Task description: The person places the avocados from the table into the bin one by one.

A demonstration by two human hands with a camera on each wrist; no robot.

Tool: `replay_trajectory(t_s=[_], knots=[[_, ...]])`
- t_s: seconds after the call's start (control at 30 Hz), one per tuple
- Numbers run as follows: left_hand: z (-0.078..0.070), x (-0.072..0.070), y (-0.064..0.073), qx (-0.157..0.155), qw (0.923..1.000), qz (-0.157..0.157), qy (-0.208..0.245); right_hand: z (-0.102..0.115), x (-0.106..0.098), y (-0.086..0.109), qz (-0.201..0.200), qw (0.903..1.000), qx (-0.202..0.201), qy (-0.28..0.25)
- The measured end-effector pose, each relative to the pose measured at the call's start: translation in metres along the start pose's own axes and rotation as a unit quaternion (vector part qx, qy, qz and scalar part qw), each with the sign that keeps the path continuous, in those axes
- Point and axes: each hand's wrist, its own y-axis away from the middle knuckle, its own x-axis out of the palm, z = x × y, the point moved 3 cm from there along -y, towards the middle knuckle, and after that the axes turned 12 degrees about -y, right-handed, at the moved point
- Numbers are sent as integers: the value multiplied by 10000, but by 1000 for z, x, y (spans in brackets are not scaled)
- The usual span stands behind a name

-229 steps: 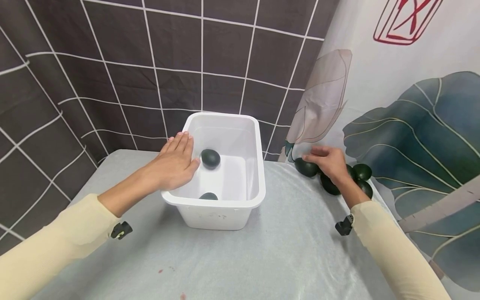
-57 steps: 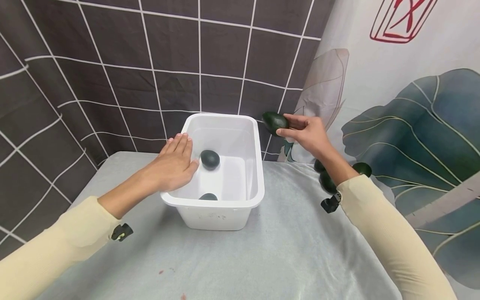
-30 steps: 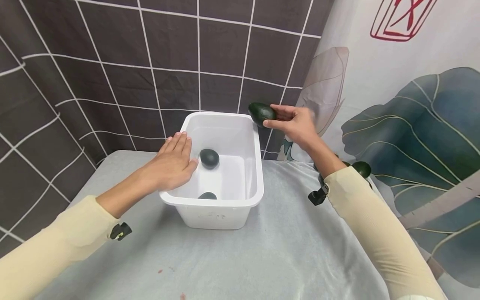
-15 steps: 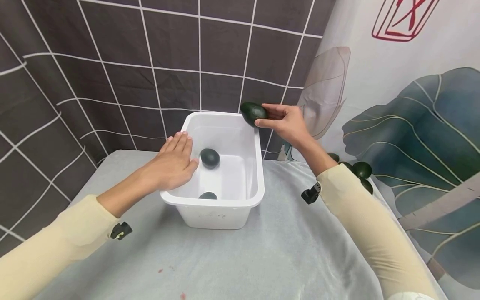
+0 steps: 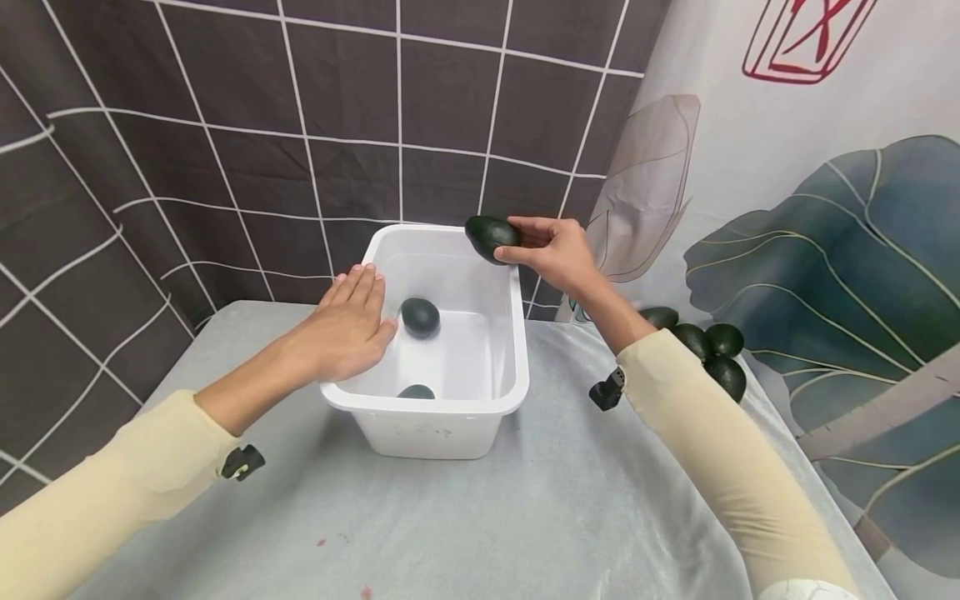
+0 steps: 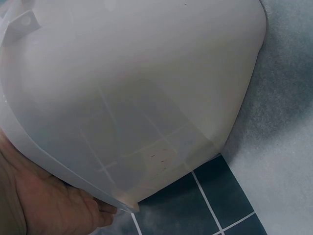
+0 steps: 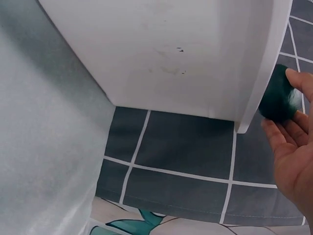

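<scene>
My right hand (image 5: 555, 254) pinches a dark green avocado (image 5: 489, 238) between thumb and fingers, over the far right corner of a white plastic tub (image 5: 431, 407). The right wrist view shows the same avocado (image 7: 279, 94) just past the tub's rim, with the thumb above and fingertips below. My left hand (image 5: 347, 327) lies flat on the tub's left rim, fingers straight and together; its palm (image 6: 54, 205) shows under the rim in the left wrist view. Inside the tub, one avocado (image 5: 420, 317) sits toward the left, and another avocado (image 5: 417, 392) is partly hidden behind the near wall.
Several more avocados (image 5: 692, 340) are grouped at the table's right edge, beside my right forearm. A grey cloth (image 5: 450, 525) covers the table. Behind it hangs a dark curtain with white grid lines (image 5: 345, 92); a leaf-printed white curtain (image 5: 832, 250) hangs at the right.
My right hand has picked an avocado from the group on the right, lifted it and carried it left over the tub's far right corner. My left hand has stayed on the rim.
</scene>
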Motion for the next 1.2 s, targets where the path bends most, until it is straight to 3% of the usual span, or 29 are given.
replay_trajectory(t_s=[0.5,0.9,1.2], knots=[[0,1,-1,-13,10000,-15,-24,-7,3,1,53,9997,16,-218],[0,0,0,14,10000,-37,-54,-13,-7,1,-5,9991,76,-429],[-2,-1,0,-23,10000,-7,-27,-19,-15,4,-39,9994,187,-283]])
